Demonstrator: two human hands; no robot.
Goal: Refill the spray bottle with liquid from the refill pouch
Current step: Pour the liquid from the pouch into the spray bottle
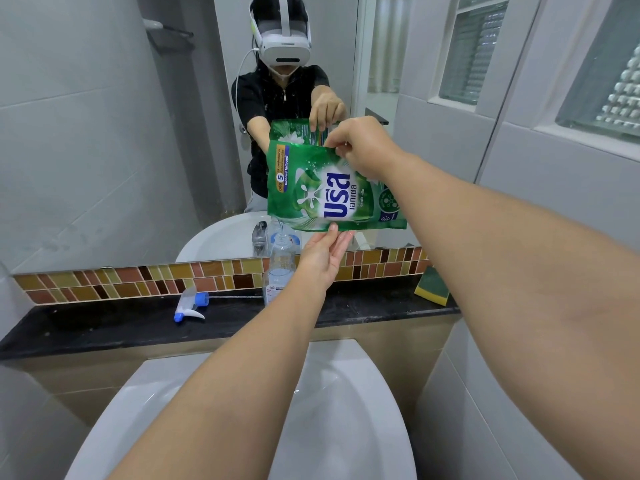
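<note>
A green refill pouch [322,192] hangs turned on its side above a clear, capless spray bottle [280,268] that stands on the black ledge [104,327]. My right hand [363,150] pinches the pouch's upper edge. My left hand [323,256] supports its lower edge from beneath with the fingers against it. A thin stream seems to run from the pouch's lower left corner toward the bottle's mouth. The bottle's white and blue spray head [189,304] lies on the ledge to the left, its tube stretched toward the bottle.
A white sink [346,410] sits below the ledge. A yellow and green sponge [433,285] rests at the ledge's right end. A mirror [104,133] behind a strip of brown tiles reflects a person, the pouch and a tap. Tiled walls close both sides.
</note>
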